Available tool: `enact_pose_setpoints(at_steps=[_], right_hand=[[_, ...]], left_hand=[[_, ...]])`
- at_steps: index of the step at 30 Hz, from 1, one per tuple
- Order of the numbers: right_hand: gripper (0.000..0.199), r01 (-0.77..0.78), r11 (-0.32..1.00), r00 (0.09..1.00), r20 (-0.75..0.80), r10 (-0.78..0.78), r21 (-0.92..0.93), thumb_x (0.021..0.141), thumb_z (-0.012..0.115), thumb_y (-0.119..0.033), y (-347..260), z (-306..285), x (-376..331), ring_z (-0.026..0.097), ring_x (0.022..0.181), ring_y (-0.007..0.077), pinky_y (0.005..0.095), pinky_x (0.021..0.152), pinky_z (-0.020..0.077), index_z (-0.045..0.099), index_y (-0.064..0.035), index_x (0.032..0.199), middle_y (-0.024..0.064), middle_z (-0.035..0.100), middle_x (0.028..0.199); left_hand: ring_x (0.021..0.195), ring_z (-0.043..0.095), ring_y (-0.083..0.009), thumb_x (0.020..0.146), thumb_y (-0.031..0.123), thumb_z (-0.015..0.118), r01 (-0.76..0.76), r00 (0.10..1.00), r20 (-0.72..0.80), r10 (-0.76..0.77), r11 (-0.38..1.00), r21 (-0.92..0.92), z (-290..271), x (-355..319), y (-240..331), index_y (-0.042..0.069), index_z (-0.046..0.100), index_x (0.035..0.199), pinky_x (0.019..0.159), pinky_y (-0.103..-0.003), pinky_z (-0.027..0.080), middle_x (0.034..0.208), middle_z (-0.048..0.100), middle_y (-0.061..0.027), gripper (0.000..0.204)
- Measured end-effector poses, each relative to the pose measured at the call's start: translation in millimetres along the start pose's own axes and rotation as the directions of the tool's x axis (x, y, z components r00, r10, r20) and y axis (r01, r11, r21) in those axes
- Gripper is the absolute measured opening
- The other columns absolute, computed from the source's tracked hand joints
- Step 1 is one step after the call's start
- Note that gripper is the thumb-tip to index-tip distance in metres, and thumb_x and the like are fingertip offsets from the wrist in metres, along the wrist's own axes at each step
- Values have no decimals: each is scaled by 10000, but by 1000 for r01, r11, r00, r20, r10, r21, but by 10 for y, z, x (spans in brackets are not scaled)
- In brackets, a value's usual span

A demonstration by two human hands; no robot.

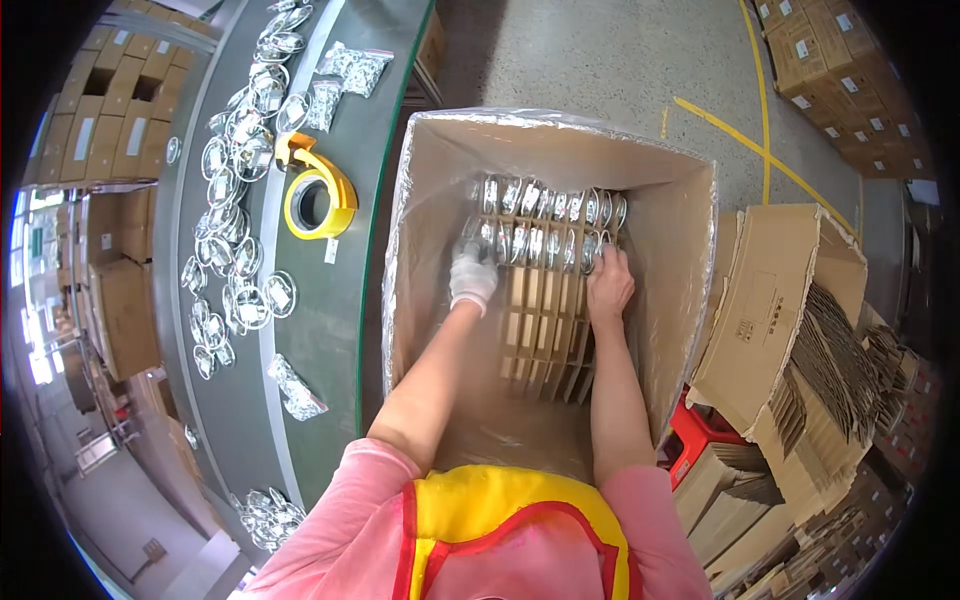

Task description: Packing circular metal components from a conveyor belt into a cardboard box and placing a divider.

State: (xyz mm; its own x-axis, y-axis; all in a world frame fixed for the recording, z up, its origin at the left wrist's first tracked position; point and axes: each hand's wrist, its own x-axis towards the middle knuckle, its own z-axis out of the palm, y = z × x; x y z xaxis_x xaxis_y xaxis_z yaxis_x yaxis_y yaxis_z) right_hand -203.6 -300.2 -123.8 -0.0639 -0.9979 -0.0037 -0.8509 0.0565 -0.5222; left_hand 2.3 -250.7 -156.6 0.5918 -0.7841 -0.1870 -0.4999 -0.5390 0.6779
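Both my hands reach into a tall, plastic-lined cardboard box. Inside it, a cardboard divider grid holds two rows of silver-and-white coiled cables standing upright in its far slots. My left hand, in a white glove, is at the left end of the nearer row; its fingertips are blurred against the coils. My right hand is bare, with curled fingers closed at a coil on that row's right end. Nearer to me, the grid's slots show only bare cardboard.
Left of the box, a green-topped conveyor carries many loose coiled cables, small-parts bags and a yellow tape dispenser. To the right stand an opened carton of folded dividers and a red stool. Stacked cartons are farther off.
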Motion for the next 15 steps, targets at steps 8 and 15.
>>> enact_pose_setpoints(at_steps=[8, 15], right_hand=[[114, 0, 999, 999, 38, 1, -36, 773, 558, -64, 6, 7, 25, 556, 765, 395, 474, 632, 440, 526, -62, 882, 157, 561, 869], [214, 59, 998, 997, 53, -57, -37, 679, 573, 24, -141, 99, -65, 579, 719, 375, 460, 619, 460, 510, -67, 862, 144, 569, 856]], left_hand=[[936, 571, -341, 740, 99, 591, -6, 996, 87, -5, 992, 127, -40, -68, 79, 97, 592, 935, 834, -387, 444, 1106, 539, -156, 195], [1064, 501, -340, 706, 53, 616, -132, 985, 127, 121, 988, 82, -20, -178, 158, 62, 622, 919, 903, -379, 413, 1100, 544, -194, 214]])
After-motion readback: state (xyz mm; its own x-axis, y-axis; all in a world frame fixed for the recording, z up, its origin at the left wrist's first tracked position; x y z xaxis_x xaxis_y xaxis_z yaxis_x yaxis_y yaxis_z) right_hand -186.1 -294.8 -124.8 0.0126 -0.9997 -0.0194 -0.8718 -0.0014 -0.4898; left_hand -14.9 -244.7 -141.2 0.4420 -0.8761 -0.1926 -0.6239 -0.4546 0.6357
